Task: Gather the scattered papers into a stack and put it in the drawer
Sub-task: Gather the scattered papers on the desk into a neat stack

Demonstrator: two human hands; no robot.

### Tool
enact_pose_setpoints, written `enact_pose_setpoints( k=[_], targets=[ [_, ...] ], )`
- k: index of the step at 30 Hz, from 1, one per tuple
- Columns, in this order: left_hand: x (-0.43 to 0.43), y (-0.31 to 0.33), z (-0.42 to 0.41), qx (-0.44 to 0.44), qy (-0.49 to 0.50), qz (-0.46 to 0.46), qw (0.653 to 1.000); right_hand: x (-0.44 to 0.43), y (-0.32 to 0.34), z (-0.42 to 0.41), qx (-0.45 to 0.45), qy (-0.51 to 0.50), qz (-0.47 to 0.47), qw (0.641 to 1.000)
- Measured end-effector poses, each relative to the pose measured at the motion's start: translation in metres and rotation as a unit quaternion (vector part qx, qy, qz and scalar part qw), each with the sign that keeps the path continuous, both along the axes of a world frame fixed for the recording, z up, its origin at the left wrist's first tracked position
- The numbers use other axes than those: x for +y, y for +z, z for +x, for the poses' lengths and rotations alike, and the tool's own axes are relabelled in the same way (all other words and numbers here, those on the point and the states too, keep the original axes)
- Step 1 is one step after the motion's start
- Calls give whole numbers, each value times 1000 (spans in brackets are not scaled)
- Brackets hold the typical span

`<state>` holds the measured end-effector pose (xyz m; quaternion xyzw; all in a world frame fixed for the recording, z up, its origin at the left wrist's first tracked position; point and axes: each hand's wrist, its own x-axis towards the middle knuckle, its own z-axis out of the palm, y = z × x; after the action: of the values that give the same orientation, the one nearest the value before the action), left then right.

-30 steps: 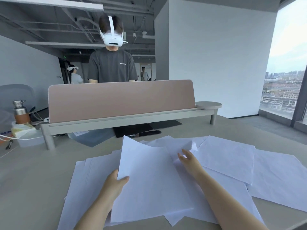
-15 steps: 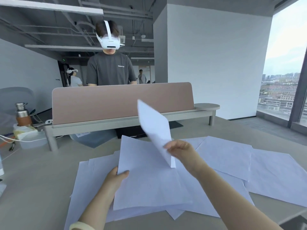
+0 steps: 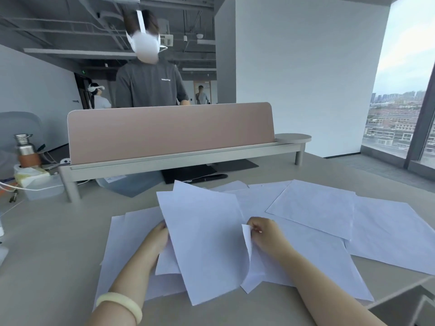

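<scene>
Pinching curled edge of top sheet point(image 3: 207, 241) with right hand point(image 3: 266, 234) fingertips; left hand point(image 3: 156, 241) grips stack point(image 3: 166, 262) edge, fingers hidden.

Both forearms reach in from the bottom of the frame. At centre, the left hand point(image 3: 156, 238) grips sheets point(image 3: 168, 262) and the right hand point(image 3: 266, 234) pinches the top sheet point(image 3: 207, 243).

An open-plan office, high up; a pale desk point(image 3: 47, 243) strewn with papers point(image 3: 317, 205); a pink divider screen point(image 3: 169, 130) at 12 o'clock, a headset-wearing person point(image 3: 150, 85) standing behind it; exposed ceiling pipework point(image 3: 58, 22) at 11 o'clock; a tall window point(image 3: 400, 102) over city blocks at 2 o'clock; a steel flask point(image 3: 24, 149) at 9 o'clock.
</scene>
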<state>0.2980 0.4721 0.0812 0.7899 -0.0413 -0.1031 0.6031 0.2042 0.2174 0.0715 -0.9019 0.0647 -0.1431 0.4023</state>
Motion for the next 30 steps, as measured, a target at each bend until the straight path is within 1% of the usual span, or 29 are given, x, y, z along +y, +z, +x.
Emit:
enact_pose_setpoints(
  k=[3,6,7,9,12,14,16,17,19,21,23,26,28,30],
  targets=[
    [0,5,-14,-7,10,12,1000,-1,-3,2,-35,-45,1,998],
    [-3,3,-15,16,42,-9,999,-2,-5,2,-34,-38,-11,999],
    [-3,1,-12,16,38,-13,999,-1,-6,1,-27,-29,-13,999],
    [-6,5,-19,4,19,-15,1000,0,-7,1,-20,-10,-11,1000],
    [-3,6,-25,-7,-57,-62,996,1,-5,-1,-14,19,-4,1000],
    [0,4,-25,2,-73,-91,993,-1,-1,-5,2,35,35,999],
    [1,7,-27,-1,-65,-122,990,-3,4,-7,4,30,112,993],
    [1,9,-27,-9,-62,-138,988,-4,7,-7,-11,18,162,987],
    [-3,16,-30,-44,-58,-159,985,-5,16,-7,-48,-8,254,966],
    [-10,27,-37,-82,-53,-183,978,-5,35,-7,-51,-2,295,954],
    [-16,38,-44,-119,-48,-192,973,-5,56,-3,-59,19,300,952],
    [-23,57,-48,-165,-55,-190,966,-6,86,-1,-107,34,287,951],
    [-25,64,-45,-179,-62,-201,961,-8,95,-4,-133,37,280,950],
    [-26,62,-43,-175,-65,-204,961,-8,91,-7,-131,51,279,950]
  ],
)
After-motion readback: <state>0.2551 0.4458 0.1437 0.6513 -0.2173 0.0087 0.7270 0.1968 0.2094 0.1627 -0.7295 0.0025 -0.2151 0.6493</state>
